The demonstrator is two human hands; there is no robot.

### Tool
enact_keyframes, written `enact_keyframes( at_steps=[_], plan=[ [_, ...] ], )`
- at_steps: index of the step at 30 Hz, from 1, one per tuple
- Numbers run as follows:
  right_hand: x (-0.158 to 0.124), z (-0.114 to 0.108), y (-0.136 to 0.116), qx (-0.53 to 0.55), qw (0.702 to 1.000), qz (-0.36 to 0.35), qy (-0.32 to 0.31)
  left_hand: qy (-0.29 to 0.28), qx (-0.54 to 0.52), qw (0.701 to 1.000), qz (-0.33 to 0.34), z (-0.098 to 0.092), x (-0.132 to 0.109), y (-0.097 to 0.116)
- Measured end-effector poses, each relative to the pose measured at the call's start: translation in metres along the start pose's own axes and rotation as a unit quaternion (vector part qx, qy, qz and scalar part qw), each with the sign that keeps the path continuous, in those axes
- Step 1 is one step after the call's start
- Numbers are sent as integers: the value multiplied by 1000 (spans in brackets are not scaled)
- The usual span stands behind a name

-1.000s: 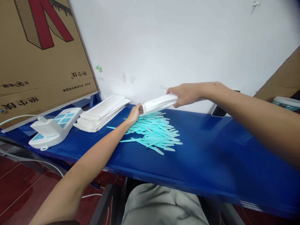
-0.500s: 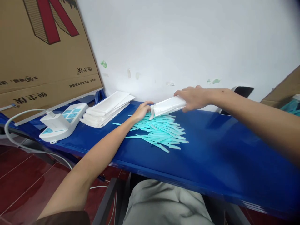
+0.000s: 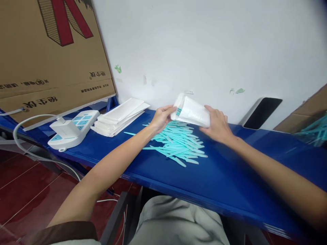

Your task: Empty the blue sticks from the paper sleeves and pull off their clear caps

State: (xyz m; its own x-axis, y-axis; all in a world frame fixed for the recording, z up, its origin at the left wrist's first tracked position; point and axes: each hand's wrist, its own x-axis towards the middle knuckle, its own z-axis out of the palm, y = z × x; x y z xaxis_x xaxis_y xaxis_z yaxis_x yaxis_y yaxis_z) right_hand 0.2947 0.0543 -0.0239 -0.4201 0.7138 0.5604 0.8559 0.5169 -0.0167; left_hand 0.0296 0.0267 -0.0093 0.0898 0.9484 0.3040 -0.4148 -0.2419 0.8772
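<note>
A white plastic bag [image 3: 193, 110] hangs just above the pile, tilted, with a patch of teal showing at its left end. My left hand [image 3: 162, 118] is closed on that left end, thumb and fingers pinching its edge. At the other end, my right hand [image 3: 216, 123] wraps round the bag. Below it, many thin teal plastic sticks [image 3: 182, 141] lie loosely heaped on the blue table [image 3: 230, 177]. Left of the heap is a stack of flat white bags [image 3: 120, 115].
A white power strip [image 3: 80, 124] with a charger [image 3: 65, 128] and cable sits at the left. Behind stands a large cardboard box [image 3: 51, 61]. A phone [image 3: 263, 112] leans on the wall at the right, near another box [image 3: 304, 115] holding teal items.
The bag has turned so its left end faces me more and shows teal. My left hand has moved from the stick pile up to the bag's edge. My right hand has lowered.
</note>
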Motion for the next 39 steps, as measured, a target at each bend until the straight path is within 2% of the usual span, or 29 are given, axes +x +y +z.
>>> enact_keyframes(
  at_steps=[2, 5, 8, 10, 13, 17, 20, 24, 29, 31, 34, 37, 39],
  plan=[
    [-8, 5, 1, 7, 1000, 21, -3, -20, -6, 1000, -5, 10, -3, 1],
    [-13, -3, 2, 33, 998, 6, -58, -24, 17, 1000, -12, 13, -4, 3],
    [-14, -22, 2, 87, 988, -25, -126, -15, 52, 999, -10, 6, -1, 9],
    [-12, -34, 1, 114, 983, -30, -138, -27, 75, 997, -5, 1, 1, 13],
    [-4, -48, 3, 141, 982, -23, -124, -59, 117, 991, 8, -7, 4, 16],
    [11, -61, 14, 117, 972, -27, -200, -94, 194, 975, 47, -14, 4, 15],
    [17, -68, 19, 101, 953, -67, -278, -102, 239, 963, 72, -12, 0, 16],
    [18, -69, 14, 149, 912, -99, -370, -152, 242, 956, 72, -3, -7, 20],
    [13, -61, 1, 232, 882, -90, -400, -180, 245, 950, 73, 1, -11, 21],
    [14, -60, -2, 242, 885, -74, -392, -164, 249, 951, 82, -1, -9, 19],
    [21, -63, -4, 197, 913, -44, -354, -107, 265, 952, 110, -8, -3, 15],
    [35, -70, -7, 125, 939, -46, -317, -26, 288, 949, 123, -18, 6, 8],
    [45, -77, -13, 86, 943, -52, -318, 35, 311, 943, 111, -28, 13, 3]
  ],
)
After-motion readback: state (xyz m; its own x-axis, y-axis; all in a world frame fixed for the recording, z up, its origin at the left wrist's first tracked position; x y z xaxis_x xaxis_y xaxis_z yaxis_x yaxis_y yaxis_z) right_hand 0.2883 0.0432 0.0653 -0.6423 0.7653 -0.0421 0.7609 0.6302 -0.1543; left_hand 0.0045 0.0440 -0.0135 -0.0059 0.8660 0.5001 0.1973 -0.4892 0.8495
